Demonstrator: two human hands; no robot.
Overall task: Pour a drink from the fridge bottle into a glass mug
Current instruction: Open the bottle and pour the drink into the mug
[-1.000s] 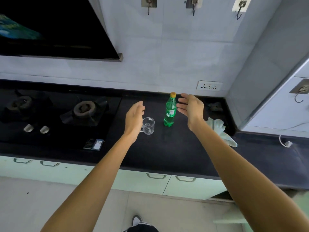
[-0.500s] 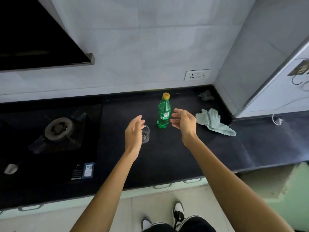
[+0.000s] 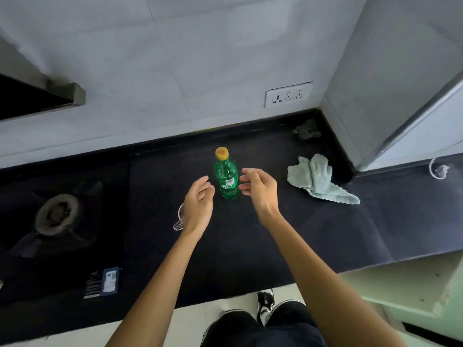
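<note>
Since bottle (image 3: 226,179) is capped, L hand (image 3: 199,204) & R hand (image 3: 260,187) flank it at 8 & 3 o'clock, empty, loose-fingered, prob. to uncap.

**Occluded / cropped bits**

Glass mug (image 3: 180,216) mostly behind left hand (image 3: 199,204); only rim + handle show. Bottle (image 3: 226,180) label txt too small to read. Hob (image 3: 56,216) cropped at left edge. Dark lump (image 3: 307,130) in corner: unclear what.

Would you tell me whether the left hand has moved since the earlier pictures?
Yes. The left hand has moved right, toward the bottle: it was left of the mug, which now peeks out at its left edge.
</note>
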